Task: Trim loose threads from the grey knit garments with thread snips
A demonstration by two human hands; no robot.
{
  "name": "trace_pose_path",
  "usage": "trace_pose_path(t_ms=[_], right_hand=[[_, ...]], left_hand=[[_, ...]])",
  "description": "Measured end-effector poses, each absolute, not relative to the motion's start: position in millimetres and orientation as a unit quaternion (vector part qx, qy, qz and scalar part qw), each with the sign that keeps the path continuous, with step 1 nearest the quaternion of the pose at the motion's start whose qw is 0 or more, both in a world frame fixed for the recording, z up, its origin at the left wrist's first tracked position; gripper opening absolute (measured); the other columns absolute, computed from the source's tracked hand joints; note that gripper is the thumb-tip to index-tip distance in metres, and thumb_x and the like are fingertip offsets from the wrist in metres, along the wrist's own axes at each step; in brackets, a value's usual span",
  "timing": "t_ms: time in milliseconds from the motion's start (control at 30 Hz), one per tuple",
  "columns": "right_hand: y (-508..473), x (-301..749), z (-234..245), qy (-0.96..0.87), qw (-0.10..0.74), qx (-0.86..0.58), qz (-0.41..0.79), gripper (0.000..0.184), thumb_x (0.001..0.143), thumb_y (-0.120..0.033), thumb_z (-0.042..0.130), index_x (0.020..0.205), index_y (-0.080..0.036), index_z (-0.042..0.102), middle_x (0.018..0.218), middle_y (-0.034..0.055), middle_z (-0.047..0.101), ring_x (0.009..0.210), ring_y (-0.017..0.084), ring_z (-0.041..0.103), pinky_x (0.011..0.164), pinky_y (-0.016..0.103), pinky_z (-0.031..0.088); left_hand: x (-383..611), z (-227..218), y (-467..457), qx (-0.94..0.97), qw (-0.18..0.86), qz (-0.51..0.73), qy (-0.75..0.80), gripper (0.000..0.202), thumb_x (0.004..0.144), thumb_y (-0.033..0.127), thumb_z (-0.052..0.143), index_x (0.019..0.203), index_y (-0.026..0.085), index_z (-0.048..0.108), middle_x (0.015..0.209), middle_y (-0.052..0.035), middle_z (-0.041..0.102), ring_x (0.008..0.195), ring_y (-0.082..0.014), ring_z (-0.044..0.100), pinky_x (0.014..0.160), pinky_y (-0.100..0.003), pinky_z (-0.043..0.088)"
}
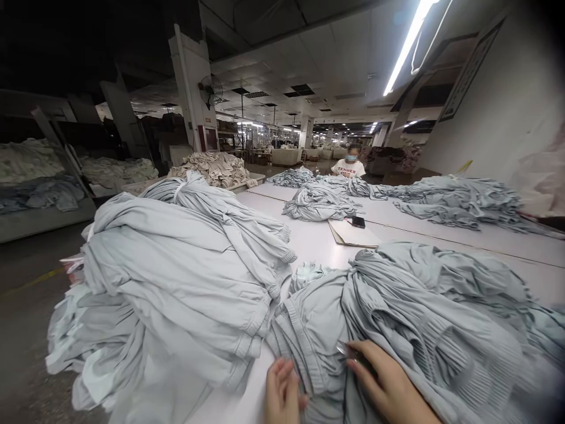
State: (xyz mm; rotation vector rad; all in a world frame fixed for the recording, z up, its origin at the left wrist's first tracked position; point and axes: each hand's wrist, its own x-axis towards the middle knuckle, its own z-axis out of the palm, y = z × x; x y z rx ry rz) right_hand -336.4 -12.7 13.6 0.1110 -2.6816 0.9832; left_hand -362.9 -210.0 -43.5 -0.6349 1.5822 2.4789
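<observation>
R hand (388, 383): fingers closed on small metal tool (346, 351). Tool tip protrudes past forefinger; tool type not discernible. Hand rests on grey garment bundle (424, 318), lower centre-right of view, near front table edge.

L hand (282, 391): fingers extended, tips at ribbed waistband (300, 347) on lower-left edge of same bundle. Whether it pinches fabric or only lies on it: cannot tell. L and R hands are near each other, not touching.

Bundle config.: tied w/ strip of same fabric, knot (353, 274) at top. Bundle lies on white table (318, 241).

Adjacent items:
- Larger stack of grey garments (176, 277), just beside bundle on L, overhanging table edge.
- Notebook (353, 234) w/ dark phone (358, 222) on it, behind bundle.
- Further grey pile (320, 203) mid-table; long heap (463, 203) along R side.
- Beige pile (216, 168) on separate surface, rear L.
- Person in white printed top (348, 168) at far end of table.
</observation>
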Motion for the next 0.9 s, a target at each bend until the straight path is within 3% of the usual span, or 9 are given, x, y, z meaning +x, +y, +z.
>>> trace_pose_path(t_ms=[100, 233, 367, 467, 567, 667, 900], right_hand=[[-33, -346, 29, -0.924, 0.13, 0.005, 0.361, 0.024, 0.092, -0.035, 0.049, 0.102, -0.019, 0.064, 0.1, 0.009, 0.071, 0.097, 0.024, 0.067, 0.086, 0.035, 0.053], [-61, -370, 47, -0.912, 0.131, -0.037, 0.386, 0.024, 0.085, -0.035, 0.056, 0.105, -0.022, 0.063, 0.106, 0.0062, 0.07, 0.1, 0.024, 0.066, 0.086, 0.032, 0.052], [-65, -390, 51, -0.908, 0.125, -0.05, 0.396, 0.025, 0.076, -0.027, 0.062, 0.101, -0.024, 0.064, 0.103, 0.003, 0.068, 0.095, 0.023, 0.066, 0.084, 0.034, 0.051], [-52, -392, 48, -0.901, 0.115, -0.048, 0.415, 0.02, 0.078, -0.031, 0.061, 0.096, -0.022, 0.065, 0.096, 0.0033, 0.071, 0.092, 0.023, 0.067, 0.082, 0.032, 0.053], [-37, -377, 45, -0.898, 0.118, -0.039, 0.423, 0.022, 0.085, -0.037, 0.057, 0.098, -0.02, 0.065, 0.098, 0.0058, 0.07, 0.096, 0.023, 0.066, 0.084, 0.032, 0.054], [-28, -353, 41, -0.911, 0.135, 0.0, 0.389, 0.021, 0.09, -0.033, 0.053, 0.102, -0.021, 0.066, 0.1, 0.0078, 0.068, 0.096, 0.022, 0.066, 0.084, 0.031, 0.054], [-23, -334, 38, -0.94, 0.155, 0.047, 0.302, 0.024, 0.091, -0.023, 0.055, 0.112, -0.021, 0.065, 0.106, 0.0084, 0.067, 0.097, 0.02, 0.067, 0.083, 0.027, 0.056]], left_hand=[[-393, -51, -208, -0.215, 0.099, 0.829, 0.506, 0.071, 0.054, 0.046, 0.085, 0.108, 0.015, 0.052, 0.094, -0.0117, 0.067, 0.065, -0.0169, 0.064, 0.046, -0.024, 0.048], [-403, -51, -180, -0.149, 0.115, 0.858, 0.478, 0.08, 0.047, 0.055, 0.087, 0.104, 0.015, 0.048, 0.079, -0.0063, 0.069, 0.046, -0.0071, 0.052, 0.037, -0.016, 0.033], [-400, -44, -162, -0.109, 0.12, 0.879, 0.449, 0.084, 0.047, 0.06, 0.085, 0.107, 0.017, 0.045, 0.084, -0.0098, 0.071, 0.051, -0.0109, 0.059, 0.036, -0.016, 0.032], [-403, -41, -167, -0.121, 0.166, 0.858, 0.472, 0.084, 0.052, 0.066, 0.079, 0.111, 0.02, 0.041, 0.087, -0.0074, 0.07, 0.054, -0.0145, 0.064, 0.034, -0.015, 0.033], [-410, -41, -171, -0.107, 0.205, 0.826, 0.515, 0.078, 0.06, 0.07, 0.071, 0.11, 0.021, 0.038, 0.073, -0.0011, 0.067, 0.044, -0.0104, 0.056, 0.034, -0.015, 0.032], [-413, -41, -166, -0.093, 0.177, 0.821, 0.535, 0.072, 0.06, 0.064, 0.076, 0.104, 0.02, 0.039, 0.059, 0.0038, 0.061, 0.041, -0.0087, 0.05, 0.035, -0.016, 0.031], [-405, -31, -156, -0.081, 0.151, 0.847, 0.504, 0.076, 0.058, 0.066, 0.078, 0.104, 0.02, 0.039, 0.063, 0.0031, 0.064, 0.039, -0.0055, 0.045, 0.035, -0.016, 0.028]])
